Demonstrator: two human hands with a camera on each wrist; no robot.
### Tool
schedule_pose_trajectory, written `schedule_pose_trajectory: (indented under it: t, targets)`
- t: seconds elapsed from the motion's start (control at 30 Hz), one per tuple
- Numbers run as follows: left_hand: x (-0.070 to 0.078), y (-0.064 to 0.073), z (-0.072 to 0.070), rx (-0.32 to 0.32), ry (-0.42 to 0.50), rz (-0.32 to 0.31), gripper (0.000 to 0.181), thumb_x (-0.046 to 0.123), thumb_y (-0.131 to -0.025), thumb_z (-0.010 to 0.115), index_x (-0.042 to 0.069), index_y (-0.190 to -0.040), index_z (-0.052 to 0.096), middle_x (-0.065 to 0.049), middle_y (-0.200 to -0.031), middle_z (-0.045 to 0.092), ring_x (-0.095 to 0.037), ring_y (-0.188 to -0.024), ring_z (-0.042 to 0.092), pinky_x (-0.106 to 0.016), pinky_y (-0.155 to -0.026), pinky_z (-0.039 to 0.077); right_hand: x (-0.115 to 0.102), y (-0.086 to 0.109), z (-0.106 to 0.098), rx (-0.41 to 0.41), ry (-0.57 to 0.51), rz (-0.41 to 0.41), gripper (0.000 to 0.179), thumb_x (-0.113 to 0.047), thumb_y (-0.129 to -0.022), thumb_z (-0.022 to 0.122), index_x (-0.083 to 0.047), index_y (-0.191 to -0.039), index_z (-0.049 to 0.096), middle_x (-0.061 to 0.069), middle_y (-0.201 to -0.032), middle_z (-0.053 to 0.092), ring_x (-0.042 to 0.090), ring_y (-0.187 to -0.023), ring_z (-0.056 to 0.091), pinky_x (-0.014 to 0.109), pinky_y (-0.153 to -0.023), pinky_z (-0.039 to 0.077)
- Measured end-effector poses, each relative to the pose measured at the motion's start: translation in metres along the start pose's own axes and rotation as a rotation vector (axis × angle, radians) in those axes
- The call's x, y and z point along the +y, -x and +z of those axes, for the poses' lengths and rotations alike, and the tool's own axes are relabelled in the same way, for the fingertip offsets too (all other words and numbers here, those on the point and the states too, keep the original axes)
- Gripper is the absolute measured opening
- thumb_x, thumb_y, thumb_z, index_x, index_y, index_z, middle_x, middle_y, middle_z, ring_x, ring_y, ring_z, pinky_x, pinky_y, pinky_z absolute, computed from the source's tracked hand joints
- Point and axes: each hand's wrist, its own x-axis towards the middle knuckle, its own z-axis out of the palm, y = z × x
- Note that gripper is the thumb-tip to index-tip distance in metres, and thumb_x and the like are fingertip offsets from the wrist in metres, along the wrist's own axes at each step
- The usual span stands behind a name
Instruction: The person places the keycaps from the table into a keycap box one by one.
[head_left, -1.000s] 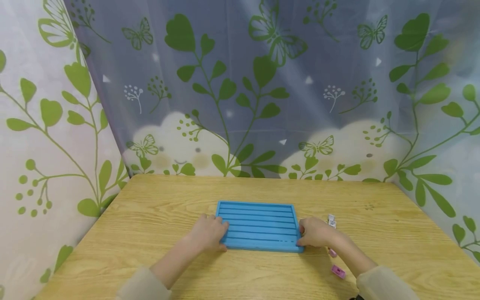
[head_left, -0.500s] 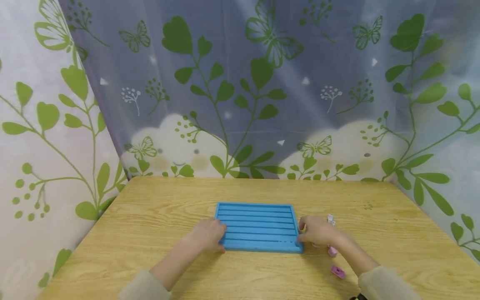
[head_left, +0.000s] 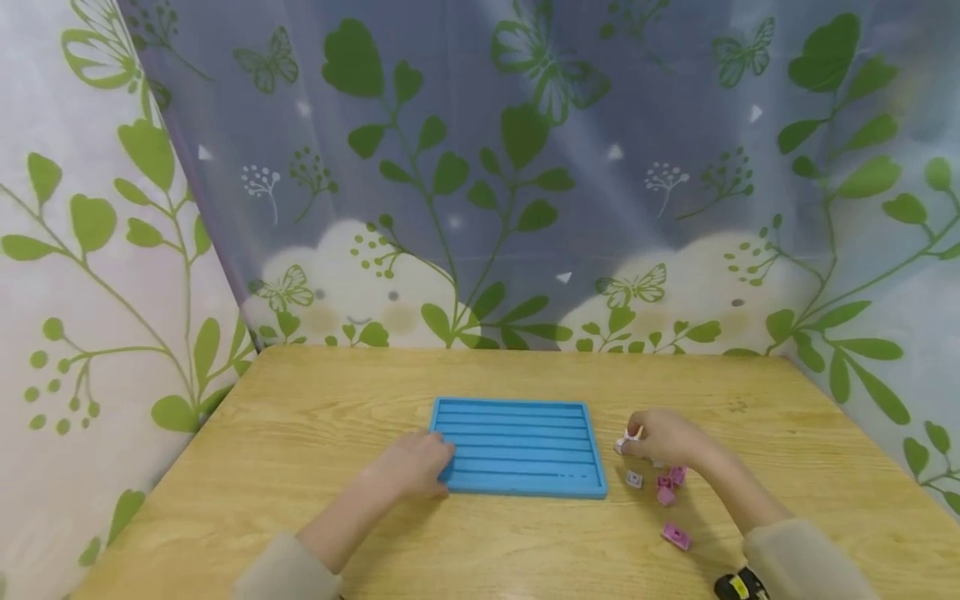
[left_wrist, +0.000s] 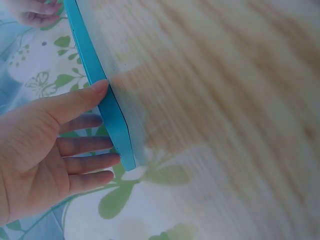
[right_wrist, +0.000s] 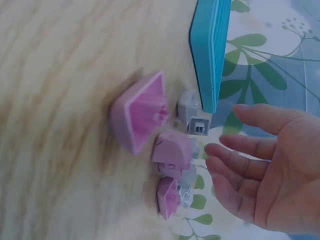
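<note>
A flat blue ridged tray (head_left: 517,450) lies on the wooden table. My left hand (head_left: 416,464) rests at its near left corner; in the left wrist view the thumb touches the tray's outer side and the fingers reach out straight. To the right of the tray, my right hand (head_left: 667,437) is low over white keycaps (head_left: 621,447), its fingertips beside them. Seen from the right wrist, its fingers are loosely bent, with nothing visibly gripped. Pink keycaps (right_wrist: 140,112) and a small grey-white keycap (head_left: 634,480) lie nearer me, partly under the right forearm.
The wooden table (head_left: 337,383) reaches back to a patterned curtain (head_left: 465,167), with more curtain at both sides. A black object with a yellow patch (head_left: 741,585) shows by the right sleeve at the bottom edge.
My right hand has left the tray's right edge and moved right to the white keycaps. More pink and white keycaps show where it was. The left hand and the tray have stayed put.
</note>
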Motion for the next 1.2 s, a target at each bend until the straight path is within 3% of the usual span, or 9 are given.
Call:
schedule_pose_trajectory:
  t: [0.17, 0.43, 0.77, 0.97, 1.2]
  targets:
    - [0.0, -0.007, 0.002, -0.012, -0.048, 0.022, 0.041, 0.033, -0.072, 0.078, 0.005, -0.099, 0.066, -0.005, -0.087, 0.058, -0.018, -0.08, 0.054, -0.032, -0.072, 0.048, 0.007, 0.005, 0.003, -0.026, -0.018, -0.061, 0.023, -0.011, -0.083, 0.065, 0.004, -0.099, 0.06, 0.005, -0.081, 0.06, 0.014, -0.065, 0.052, 0.031, -0.058, 0.045]
    - [0.0, -0.01, 0.001, -0.037, -0.084, 0.02, 0.046, 0.039, -0.074, 0.076, 0.006, -0.105, 0.066, -0.006, -0.091, 0.055, -0.019, -0.083, 0.053, -0.034, -0.074, 0.048, 0.009, 0.011, 0.004, -0.106, 0.018, -0.196, 0.03, -0.01, -0.078, 0.07, 0.003, -0.104, 0.062, 0.004, -0.088, 0.057, 0.017, -0.079, 0.051, 0.034, -0.067, 0.045]
    - [0.002, -0.008, 0.002, -0.068, -0.063, 0.023, 0.051, 0.04, -0.077, 0.073, 0.009, -0.116, 0.062, -0.011, -0.11, 0.057, -0.026, -0.102, 0.054, -0.038, -0.085, 0.047, 0.011, 0.02, 0.01, -0.246, -0.005, -0.199, 0.022, -0.009, -0.073, 0.071, -0.007, -0.094, 0.063, -0.005, -0.079, 0.051, 0.008, -0.07, 0.045, 0.026, -0.06, 0.041]
    - [-0.002, -0.003, 0.002, -0.057, -0.022, 0.018, 0.051, 0.037, -0.076, 0.075, 0.007, -0.116, 0.063, -0.008, -0.102, 0.057, -0.022, -0.093, 0.053, -0.035, -0.081, 0.047, 0.008, 0.012, 0.015, -0.18, 0.053, -0.269, 0.019, 0.003, -0.068, 0.065, -0.009, -0.082, 0.061, -0.006, -0.069, 0.047, 0.006, -0.062, 0.04, 0.023, -0.054, 0.038]
    - [-0.003, 0.0, 0.0, -0.06, -0.012, 0.008, 0.051, 0.037, -0.076, 0.075, 0.007, -0.116, 0.063, -0.009, -0.103, 0.058, -0.022, -0.094, 0.053, -0.035, -0.082, 0.046, 0.005, 0.007, 0.016, -0.169, 0.051, -0.226, 0.014, 0.003, -0.072, 0.065, -0.007, -0.082, 0.062, -0.005, -0.07, 0.05, 0.007, -0.062, 0.044, 0.024, -0.055, 0.04]
